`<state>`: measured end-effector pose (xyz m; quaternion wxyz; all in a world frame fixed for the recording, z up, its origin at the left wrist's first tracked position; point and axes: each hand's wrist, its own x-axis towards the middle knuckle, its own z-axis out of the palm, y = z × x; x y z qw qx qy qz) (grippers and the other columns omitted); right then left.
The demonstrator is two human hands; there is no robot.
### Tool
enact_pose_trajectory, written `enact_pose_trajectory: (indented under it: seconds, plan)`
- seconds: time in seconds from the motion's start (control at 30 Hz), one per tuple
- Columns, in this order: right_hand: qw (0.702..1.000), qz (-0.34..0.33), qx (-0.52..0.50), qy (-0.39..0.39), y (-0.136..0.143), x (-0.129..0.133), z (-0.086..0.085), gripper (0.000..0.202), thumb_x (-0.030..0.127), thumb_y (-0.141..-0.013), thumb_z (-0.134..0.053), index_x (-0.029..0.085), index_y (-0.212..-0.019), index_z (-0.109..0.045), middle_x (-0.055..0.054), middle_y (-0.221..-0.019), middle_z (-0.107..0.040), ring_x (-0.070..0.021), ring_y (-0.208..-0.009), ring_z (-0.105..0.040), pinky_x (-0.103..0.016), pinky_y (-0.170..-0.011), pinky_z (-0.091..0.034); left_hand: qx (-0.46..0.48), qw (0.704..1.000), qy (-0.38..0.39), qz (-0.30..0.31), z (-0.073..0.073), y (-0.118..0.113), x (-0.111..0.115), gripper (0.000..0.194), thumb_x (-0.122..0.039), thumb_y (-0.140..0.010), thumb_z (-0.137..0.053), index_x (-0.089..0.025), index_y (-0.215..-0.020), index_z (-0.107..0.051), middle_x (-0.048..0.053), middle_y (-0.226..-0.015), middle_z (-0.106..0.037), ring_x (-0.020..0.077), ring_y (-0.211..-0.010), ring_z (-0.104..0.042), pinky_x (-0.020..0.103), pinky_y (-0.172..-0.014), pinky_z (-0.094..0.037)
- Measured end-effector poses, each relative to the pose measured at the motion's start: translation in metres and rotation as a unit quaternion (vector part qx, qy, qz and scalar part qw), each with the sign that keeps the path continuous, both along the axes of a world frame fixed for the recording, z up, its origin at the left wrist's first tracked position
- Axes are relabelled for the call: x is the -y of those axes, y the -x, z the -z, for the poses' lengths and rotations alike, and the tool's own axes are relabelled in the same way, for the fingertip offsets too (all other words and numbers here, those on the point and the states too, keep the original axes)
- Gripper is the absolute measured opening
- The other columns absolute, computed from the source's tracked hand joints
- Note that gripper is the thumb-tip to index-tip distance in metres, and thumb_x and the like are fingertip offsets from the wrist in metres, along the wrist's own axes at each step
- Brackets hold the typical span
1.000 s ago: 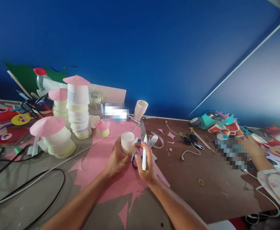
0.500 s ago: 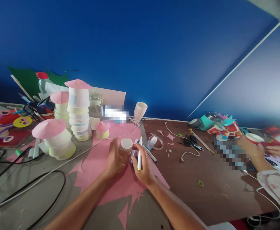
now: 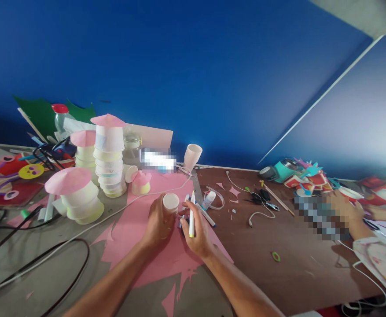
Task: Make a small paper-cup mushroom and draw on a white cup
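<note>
My left hand (image 3: 158, 224) is wrapped round a white paper cup (image 3: 170, 201), its round pale end facing up toward me. Close to its right, my right hand (image 3: 197, 233) grips a white marker (image 3: 192, 220) with a yellow end pointing down. Both hands are over a sheet of pink paper (image 3: 136, 237) with ragged cut edges. Just beyond the right hand stands a glue stick (image 3: 209, 199), with another white marker (image 3: 207, 215) lying beside it. Part of the cup is hidden by my fingers.
Stacked cups with pink cone roofs (image 3: 109, 154) stand to the left, near a shorter roofed cup (image 3: 72, 193). A white cable (image 3: 113, 214) crosses the pink paper. Scissors (image 3: 272, 206) lie right of centre. At the far right, a co-worker's hand (image 3: 347, 209) is beside a pixelated object.
The cup in my left hand has tilted slightly, and its round end shows a little more clearly. My right hand still holds the marker. The view has shifted slightly.
</note>
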<state>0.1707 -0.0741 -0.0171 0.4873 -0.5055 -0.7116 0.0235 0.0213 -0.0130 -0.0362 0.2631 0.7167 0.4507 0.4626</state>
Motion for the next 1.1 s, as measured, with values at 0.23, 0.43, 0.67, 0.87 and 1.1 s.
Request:
enact_pose_trajectory:
  seconds: [0.23, 0.43, 0.67, 0.87, 1.1]
  plan:
    - [0.997, -0.002, 0.069, 0.045, -0.002, -0.004, 0.001, 0.046, 0.012, -0.095, -0.051, 0.018, -0.141, -0.048, -0.016, -0.123, -0.070, -0.0279, -0.113, -0.068, -0.044, -0.096, -0.059, -0.039, 0.998, -0.023, -0.040, 0.006, -0.001, -0.001, 0.059, -0.021, -0.081, -0.058, -0.015, -0.139, -0.049, 0.020, -0.127, -0.065, 0.0371, -0.116, -0.063, 0.058, -0.099, -0.051]
    - [0.984, 0.019, 0.154, 0.086, -0.002, -0.005, -0.006, 0.042, 0.013, -0.091, -0.054, 0.015, -0.133, -0.057, -0.014, -0.110, -0.073, -0.0301, -0.104, -0.066, -0.055, -0.106, -0.049, -0.050, 0.997, -0.014, -0.050, 0.010, 0.001, -0.003, 0.064, -0.022, -0.079, -0.058, -0.011, -0.141, -0.046, 0.022, -0.129, -0.064, 0.0400, -0.117, -0.062, 0.062, -0.101, -0.050]
    - [0.983, 0.017, 0.158, 0.091, -0.003, -0.003, -0.008, 0.039, 0.011, -0.088, -0.056, 0.016, -0.125, -0.064, -0.010, -0.090, -0.070, -0.0296, -0.095, -0.061, -0.051, -0.096, -0.052, -0.019, 0.997, -0.012, -0.069, 0.010, 0.003, -0.005, 0.070, -0.021, -0.081, -0.059, -0.014, -0.147, -0.039, 0.022, -0.131, -0.059, 0.0403, -0.129, -0.055, 0.064, -0.107, -0.046]
    - [0.979, 0.004, 0.167, 0.120, -0.002, -0.002, -0.005, 0.042, 0.012, -0.088, -0.059, 0.019, -0.129, -0.064, -0.011, -0.104, -0.070, -0.0301, -0.104, -0.060, -0.052, -0.102, -0.049, 0.026, 0.995, -0.032, -0.089, 0.012, 0.002, -0.008, 0.076, -0.020, -0.080, -0.059, -0.019, -0.152, -0.033, 0.020, -0.143, -0.050, 0.0394, -0.138, -0.048, 0.063, -0.113, -0.043]
    - [0.973, 0.017, 0.184, 0.141, -0.004, -0.003, 0.000, 0.049, 0.008, -0.085, -0.058, 0.018, -0.132, -0.063, -0.014, -0.118, -0.070, -0.0339, -0.120, -0.059, -0.058, -0.112, -0.043, 0.035, 0.996, -0.011, -0.081, 0.014, 0.001, -0.008, 0.076, -0.022, -0.083, -0.059, -0.018, -0.153, -0.031, 0.020, -0.142, -0.049, 0.0371, -0.138, -0.048, 0.060, -0.114, -0.043]
